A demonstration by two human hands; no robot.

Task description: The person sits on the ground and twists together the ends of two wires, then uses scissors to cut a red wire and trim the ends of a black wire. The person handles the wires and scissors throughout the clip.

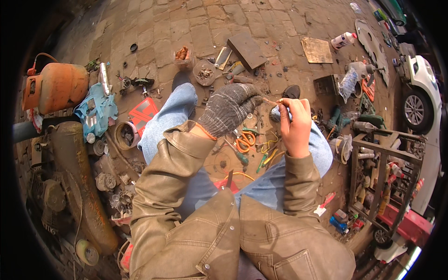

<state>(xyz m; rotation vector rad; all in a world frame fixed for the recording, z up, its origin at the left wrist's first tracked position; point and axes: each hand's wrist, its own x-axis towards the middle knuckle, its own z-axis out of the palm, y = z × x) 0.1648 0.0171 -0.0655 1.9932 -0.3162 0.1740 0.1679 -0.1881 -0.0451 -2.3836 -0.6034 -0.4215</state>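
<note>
My left hand (231,108), in a grey knitted glove with an orange cuff, is closed around one end of a thin copper-coloured wire (270,101). The wire's other end is pinched between the thumb and fingers of my bare right hand (296,122). Below the hands, between my knees, lie orange-handled scissors (245,141), a screwdriver with a green handle (242,158), and green and yellow tool handles (262,162). A loop of yellow wire (269,142) is near them. What the gloved palm covers is hidden.
A dark rectangular block (246,51) and a tub of small parts (204,72) lie ahead on the paving. An orange gas cylinder (63,87) stands at left, near a red case (143,113). A metal frame rack (385,150) is at right, with a white car (425,101) beyond.
</note>
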